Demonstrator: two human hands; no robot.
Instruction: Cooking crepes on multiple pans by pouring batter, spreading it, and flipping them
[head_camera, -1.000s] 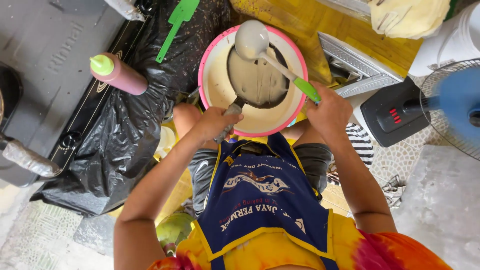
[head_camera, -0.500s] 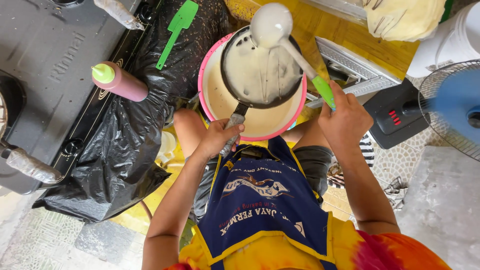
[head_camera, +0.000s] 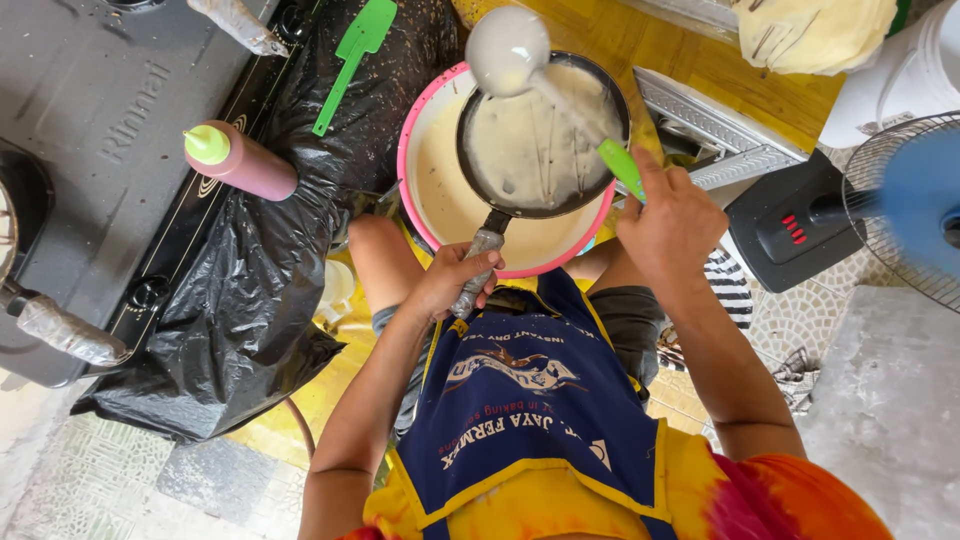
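Note:
My left hand (head_camera: 455, 280) grips the wrapped handle of a small black frying pan (head_camera: 540, 135), which is held tilted over a pink-rimmed bowl of pale batter (head_camera: 440, 195). The pan's inside is coated with a thin film of batter. My right hand (head_camera: 670, 220) holds the green handle of a white ladle (head_camera: 507, 48), whose cup sits above the pan's far edge. The bowl rests between my knees, above my blue and yellow apron.
A grey gas stove (head_camera: 90, 150) stands at the left with a pink squeeze bottle (head_camera: 240, 160) lying on it. A green spatula (head_camera: 355, 55) lies on black plastic sheeting (head_camera: 250, 300). An electric fan (head_camera: 900, 210) is at the right, a stack of thin crepes (head_camera: 815, 30) at top right.
The pan has been lifted and tilted upright over the bowl, its batter film now facing me. The ladle rose to the pan's far edge, and both hands shifted toward me.

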